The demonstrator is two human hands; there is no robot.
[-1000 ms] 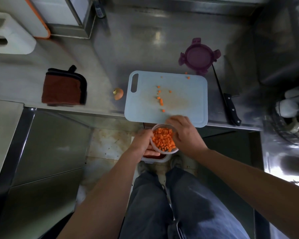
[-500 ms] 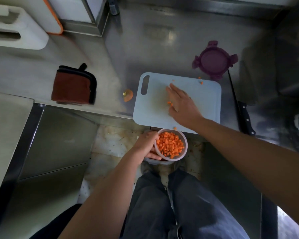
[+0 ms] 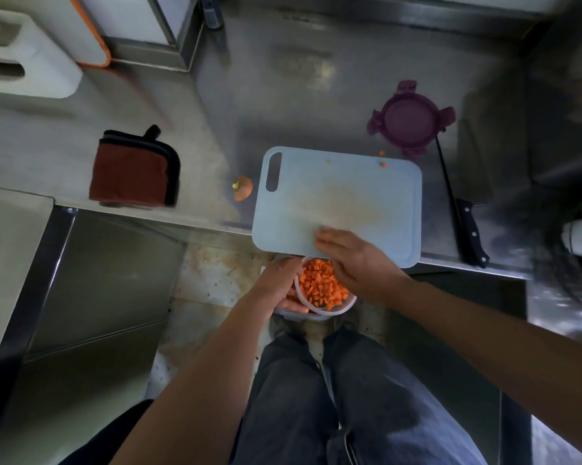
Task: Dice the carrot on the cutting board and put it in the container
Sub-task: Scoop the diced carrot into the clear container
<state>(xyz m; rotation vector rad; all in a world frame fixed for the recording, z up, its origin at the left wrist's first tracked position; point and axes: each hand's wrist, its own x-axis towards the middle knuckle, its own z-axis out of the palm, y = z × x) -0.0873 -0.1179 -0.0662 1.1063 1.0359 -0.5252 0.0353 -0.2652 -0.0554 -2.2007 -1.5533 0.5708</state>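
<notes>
- Where half a second ago the right hand (image 3: 353, 260) lay flat out in the middle of the cutting board (image 3: 336, 199), it has now come back to the board's six o'clock edge, fingers together and palm down, directly over the container (image 3: 323, 290).
- Because the palm faces away from the camera, I cannot tell whether that hand is cupped around a few swept pieces or already empty; it is not closed into a fist.
- The left hand (image 3: 279, 283) wraps the container's nine o'clock side and holds it off the counter, just below the board's near edge, as it did in both earlier views.
- Diced carrot (image 3: 320, 286) fills the container close to its rim.
- The scatter of orange bits that lay in the board's centre a second ago is gone; only a faint orange stain is left there.
- Two or three stray pieces (image 3: 383, 164) remain at the board's one o'clock corner, one of them just off the board on the steel counter (image 3: 316, 105).
- My reading: the dicing is over and the sweep is nearly complete, with only those far strays to collect.
- A carrot stub (image 3: 242, 187) sits on the counter at the board's nine o'clock, apparently discarded.
- The knife (image 3: 464, 213) lies untouched at three o'clock, and the purple lid (image 3: 410, 119) waits at one o'clock, so sealing looks like a later step.
</notes>
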